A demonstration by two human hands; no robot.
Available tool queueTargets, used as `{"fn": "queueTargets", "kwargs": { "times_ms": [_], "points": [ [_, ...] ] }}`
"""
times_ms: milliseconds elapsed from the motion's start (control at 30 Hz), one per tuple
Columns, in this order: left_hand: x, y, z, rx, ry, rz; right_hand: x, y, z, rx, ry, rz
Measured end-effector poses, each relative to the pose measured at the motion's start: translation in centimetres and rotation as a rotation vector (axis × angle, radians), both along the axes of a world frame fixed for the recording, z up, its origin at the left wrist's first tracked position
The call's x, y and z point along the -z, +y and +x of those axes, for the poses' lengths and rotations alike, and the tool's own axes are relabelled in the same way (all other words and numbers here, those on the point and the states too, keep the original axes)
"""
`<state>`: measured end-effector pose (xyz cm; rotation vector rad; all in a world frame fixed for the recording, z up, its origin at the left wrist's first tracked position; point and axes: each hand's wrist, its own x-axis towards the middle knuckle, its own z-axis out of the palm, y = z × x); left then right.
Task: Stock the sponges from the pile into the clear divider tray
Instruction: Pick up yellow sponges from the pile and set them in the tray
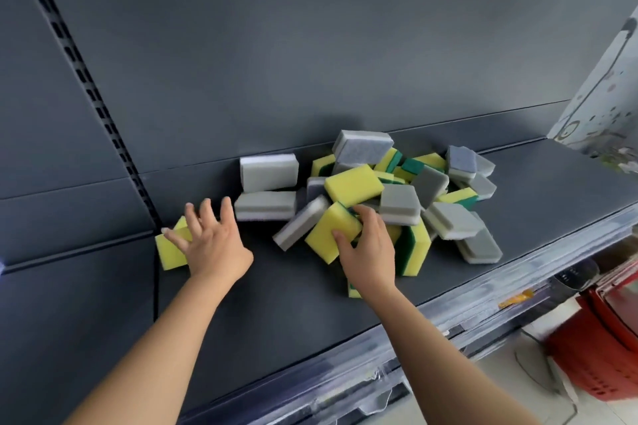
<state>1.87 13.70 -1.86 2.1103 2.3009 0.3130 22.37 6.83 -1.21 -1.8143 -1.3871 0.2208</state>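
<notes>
The right fingers [366, 215] curl over the top of a yellow sponge [328, 231] with the thumb pinching its near side, so the right hand [371, 248] has it grasped at the 7 o'clock edge of the pile [397, 190]. The left fingers [193, 217] are straight and spread, released, and the left hand [214, 241] lies flat against a lone sponge [169, 252] at 9 o'clock, close to the slotted upright [86, 86]. I judge this to be the pick-up step, with most of the pile not yet stocked. The next move calls for lifting the grasped piece free and carrying it toward 9 o'clock to sit beside the lone one. The clear divider tray itself I cannot make out on the dark shelf [276, 304], so where its walls run is uncertain. A grey sponge [300, 222] leans on the grasped one at its 10 o'clock side and may topple when it goes. 2 more grey ones [267, 172] sit stacked at 11 o'clock, between the pile and the left hand, partly in the path. A green-backed one [416, 248] stands on edge just past the right wrist at 3 o'clock. Further out, a clear strip [483, 293] runs along the shelf front, and a red basket [593, 355] sits below at 4 o'clock.
</notes>
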Motion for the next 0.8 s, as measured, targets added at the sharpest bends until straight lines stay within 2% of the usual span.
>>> {"fn": "queueTargets", "kwargs": {
  "times_ms": [100,200,300,400,667,800],
  "points": [
    [0.3,-0.8,-1.4,-0.033,0.067,-0.142,-0.2,-0.2,-0.5,-0.079,-0.026,-0.030],
    [0.0,-1.9,-2.2,0.001,0.178,-0.050,-0.2,-0.4,-1.1,-0.146,-0.020,-0.030],
    [-0.4,-3.0,-2.8,0.017,0.157,-0.006,-0.1,-0.6,-1.8,-0.206,-0.024,-0.021],
    [-0.7,-4.2,-3.4,0.000,-0.030,0.033,0.0,-0.9,-2.7,-0.263,-0.026,-0.002],
    [-2.8,-8.7,-6.3,-0.087,-0.799,0.105,-0.3,-1.7,-6.6,-0.422,0.085,0.021],
    [-3.4,-11.2,-8.4,-0.148,-0.970,0.188,-0.8,-2.0,-9.2,-0.496,0.131,0.015]
  ]
}}
